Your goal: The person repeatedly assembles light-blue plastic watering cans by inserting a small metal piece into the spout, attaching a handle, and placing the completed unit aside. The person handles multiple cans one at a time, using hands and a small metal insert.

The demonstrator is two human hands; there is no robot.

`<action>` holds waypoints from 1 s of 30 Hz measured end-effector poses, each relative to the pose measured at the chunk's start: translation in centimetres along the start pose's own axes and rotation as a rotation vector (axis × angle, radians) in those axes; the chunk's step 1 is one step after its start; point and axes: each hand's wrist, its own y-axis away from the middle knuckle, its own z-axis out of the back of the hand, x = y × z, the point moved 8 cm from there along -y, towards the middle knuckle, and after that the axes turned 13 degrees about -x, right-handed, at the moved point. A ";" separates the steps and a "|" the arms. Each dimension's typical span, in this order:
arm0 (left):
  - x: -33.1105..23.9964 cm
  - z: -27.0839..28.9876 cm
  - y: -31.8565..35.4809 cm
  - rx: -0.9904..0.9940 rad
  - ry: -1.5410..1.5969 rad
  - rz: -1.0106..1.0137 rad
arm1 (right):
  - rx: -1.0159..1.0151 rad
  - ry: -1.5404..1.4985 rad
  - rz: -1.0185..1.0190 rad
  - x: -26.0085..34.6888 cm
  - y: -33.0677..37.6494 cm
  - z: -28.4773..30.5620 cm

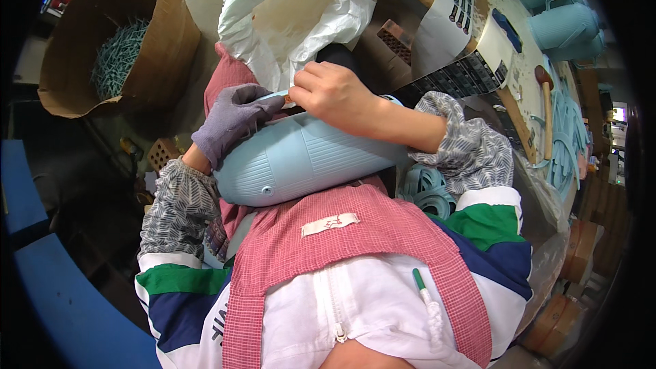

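So the lettering first: the pink checked apron has a cream patch with red print, and a sheet by the table's left edge carries rows of dark print, too small to make out. The main thing is one light blue vessel, ribbed in bands, with a small round fitting near one end, lying sideways across the person's lap. The gloved left hand is closed on a pale blue strip just above it; the bare right hand is curled at the strip's other end, but its fingertips are hidden, so can't tell if it's clamped on. Also around: two perforated bricks, one mallet near the table's left edge, one cardboard drum.
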 end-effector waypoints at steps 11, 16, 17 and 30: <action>1.5 -0.3 0.1 0.168 0.167 0.024 | 0.017 0.036 0.027 -0.4 0.0 -0.7; 1.4 -0.1 0.0 0.147 0.187 -0.017 | 0.026 0.020 0.028 -0.2 0.0 -0.8; 1.2 -0.1 0.0 0.145 0.173 -0.022 | 0.021 0.009 0.029 -0.2 0.0 -0.8; 0.9 -0.2 0.2 0.101 0.162 0.033 | 0.002 -0.025 0.014 -0.2 0.1 -0.9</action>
